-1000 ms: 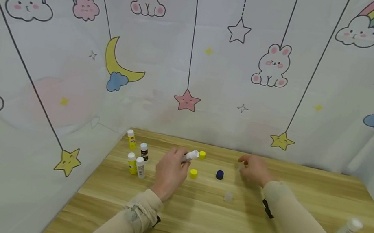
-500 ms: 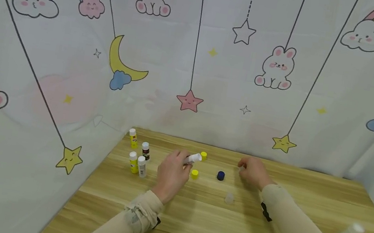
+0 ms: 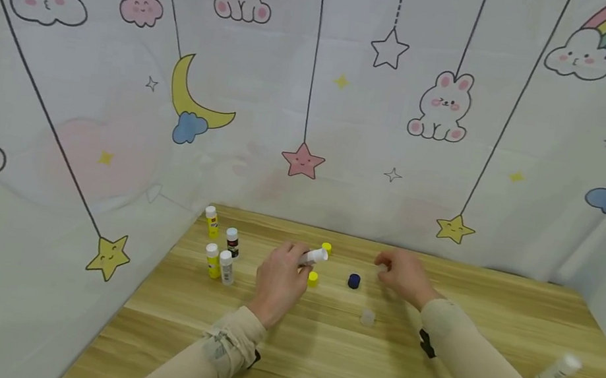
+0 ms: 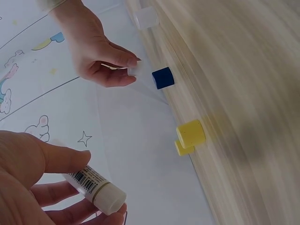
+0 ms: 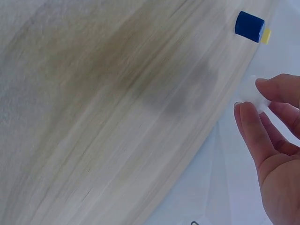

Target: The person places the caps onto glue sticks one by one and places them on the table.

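Observation:
My left hand (image 3: 281,282) grips a white glue stick (image 4: 93,187) between thumb and fingers; its barcode label and bare whitish end show in the left wrist view. Raised near the back of the table, my right hand (image 3: 405,278) pinches a small translucent white cap (image 5: 253,93) between thumb and fingertips. The glue stick and this cap are apart. Between the hands stand a dark blue cap (image 3: 354,281) and two yellow caps, one (image 3: 312,279) close to my left hand and one (image 3: 326,248) farther back. A clear cap (image 3: 367,318) lies nearer the front.
At the back left stand several capped glue sticks: two yellow ones (image 3: 213,261) (image 3: 212,222), a dark-labelled one (image 3: 232,243) and a white one (image 3: 227,268). A white glue stick (image 3: 558,372) stands at the right. A printed curtain (image 3: 269,103) encloses the wooden table (image 3: 307,377).
My right hand has shifted slightly left with the cap, closer to the dark blue cap. The left hand with the glue stick has edged a little right. The head view has swayed slightly.

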